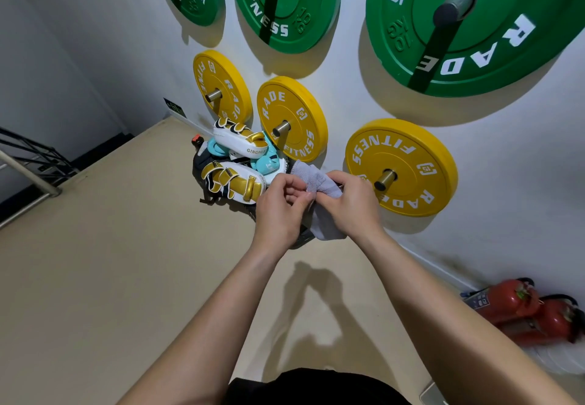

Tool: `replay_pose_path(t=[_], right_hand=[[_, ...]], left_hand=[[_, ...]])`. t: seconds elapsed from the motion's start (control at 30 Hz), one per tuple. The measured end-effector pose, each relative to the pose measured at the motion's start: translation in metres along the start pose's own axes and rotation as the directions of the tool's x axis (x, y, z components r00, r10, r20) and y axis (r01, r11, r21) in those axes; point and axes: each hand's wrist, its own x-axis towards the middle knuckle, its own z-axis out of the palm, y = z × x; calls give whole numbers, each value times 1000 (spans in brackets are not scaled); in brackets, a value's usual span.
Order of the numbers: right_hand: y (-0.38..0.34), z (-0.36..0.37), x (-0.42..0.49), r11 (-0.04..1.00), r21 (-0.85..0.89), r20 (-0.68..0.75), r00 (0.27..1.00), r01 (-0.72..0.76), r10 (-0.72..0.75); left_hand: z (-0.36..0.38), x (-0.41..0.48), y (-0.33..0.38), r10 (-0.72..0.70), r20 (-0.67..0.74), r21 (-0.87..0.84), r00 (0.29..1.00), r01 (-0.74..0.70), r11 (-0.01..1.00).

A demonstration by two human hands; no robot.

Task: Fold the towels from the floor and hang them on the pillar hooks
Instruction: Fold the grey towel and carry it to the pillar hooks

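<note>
The person holds a small grey towel (313, 179) up in the air between both hands, well above the tan floor (126, 278), so the cloth hangs free and can be worked without dragging on anything. The right hand (349, 206) has its grip closed round the bunched middle of the towel, thumb on top, and seems to carry the weight. One end sticks up past the fingers and the other droops below the wrist. The left hand (278, 211) comes in from the side with its fingers curled and appears to pinch an edge of the cloth beside the right thumb, likely to find a corner and square the fold. The task looks to be in its folding step, since the towel is gathered rather than flat. No pillar hooks are in view, so hanging is yet to come. Behind the hands a pile of white and gold training pads (234, 164) lies against the wall (506, 151), below yellow weight plates (400, 167) stored on pegs, and two red fire extinguishers (519, 309) lie at the wall's foot.
</note>
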Motion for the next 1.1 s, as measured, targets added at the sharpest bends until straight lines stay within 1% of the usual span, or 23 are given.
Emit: replay_pose_path(t=[0.03,0.1,0.17,0.2,0.33,0.5,0.6,0.67,0.8,0.83,0.9,0.93,1.0,1.07,1.1], right_hand=[[1,-1,0,1000,-14,0,1000,-3,3],[4,-4,1,999,-51,13,1000,-1,1],[5,-7,1,998,-62,54,998,20,-17],[4,-8,0,997,-63,76,997,34,-30],[-1,-6,-2,993,-93,90,994,73,-65],[-6,-6,-5,978,-177,97,991,109,-93],[-9,-6,-7,964,-229,109,988,134,-111],[-10,-6,-8,942,-294,121,984,162,-131],[-9,-1,-9,889,-412,129,978,201,-161],[-9,0,-9,877,-433,133,977,209,-167],[-7,1,-9,860,-461,138,975,219,-174],[-5,1,-9,857,-467,137,975,220,-176],[-4,1,-10,861,-461,132,976,215,-173],[-3,0,-9,866,-452,130,976,215,-174],[-3,0,-9,861,-456,132,974,224,-184]], left_hand=[[-3,1,0,-9,5,-28,1000,9,1000],[-12,5,0,9,-34,-60,999,-11,998],[-19,8,-1,30,-76,-69,997,-36,997],[-21,8,-2,31,-76,-69,997,-36,997],[-15,5,-6,-59,-7,-118,998,58,991],[-14,6,-3,-87,-43,-154,995,80,985],[-15,10,0,-140,9,-212,990,139,967],[-16,14,0,-181,30,-191,983,184,964],[-15,18,-3,-247,25,-52,969,248,967],[-13,18,-4,-267,17,-46,964,268,962],[-12,18,-5,-298,2,-110,954,297,949],[-12,17,-5,-306,-15,-157,952,300,941],[-13,14,-5,-279,-78,-229,957,255,939],[-11,10,-6,-223,-125,-225,967,192,955],[-10,8,-7,-213,-128,-197,969,185,963]])
